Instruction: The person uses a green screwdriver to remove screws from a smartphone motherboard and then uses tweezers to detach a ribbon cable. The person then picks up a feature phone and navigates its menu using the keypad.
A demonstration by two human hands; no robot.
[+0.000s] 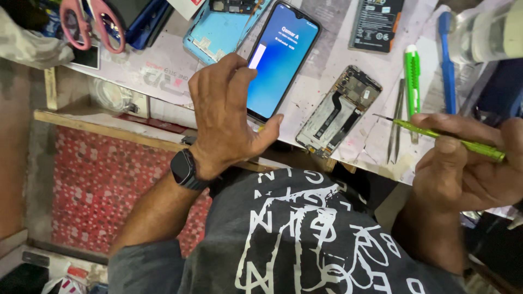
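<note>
My left hand (226,111) grips the lower end of a smartphone (283,57) whose screen glows blue, lying on the workbench (163,71); my fingers wrap its left edge and my thumb presses its bottom right corner. A black smartwatch (184,169) sits on that wrist. My right hand (463,163) holds a thin green screwdriver (444,136) with its metal tip pointing left. Just left of that tip, between the two hands, lies an opened phone frame (338,111) with bare circuit board.
A light blue phone back shell (215,27) lies at the top. Pink scissors (90,22) are top left, a black battery (376,22) top right. A green cutter (412,73), blue tool (447,65) and metal tweezers (396,122) lie right. A red patterned surface (103,185) lies below the bench.
</note>
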